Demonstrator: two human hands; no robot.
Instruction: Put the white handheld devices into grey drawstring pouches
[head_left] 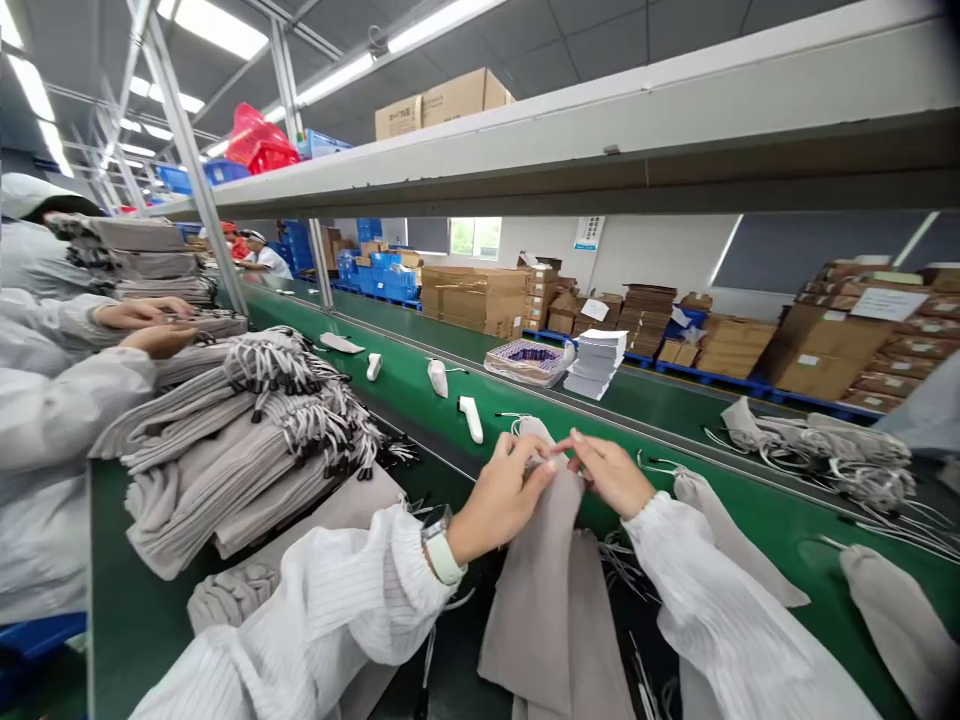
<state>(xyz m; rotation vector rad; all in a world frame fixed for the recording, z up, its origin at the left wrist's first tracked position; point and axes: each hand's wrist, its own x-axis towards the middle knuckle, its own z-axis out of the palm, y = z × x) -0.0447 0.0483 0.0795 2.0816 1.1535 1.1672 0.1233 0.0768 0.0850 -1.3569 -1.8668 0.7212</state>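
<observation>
Pouch (pixel 525 610), held in front of the person at the near edge of the green belt (pixel 409 410): long, narrow and flat, of plain, matte, warm-grey cloth, its upper end gathered narrower and its lower end broad, with a soft lengthwise crease. The left hand (pixel 501 500) pinches the cloth near the top between thumb and fingers. The right hand (pixel 611 472) has its fingertips brought to the same end; whether they grip the cloth cannot be told. Similar folded pouches form a pile (pixel 247 440) at left.
</observation>
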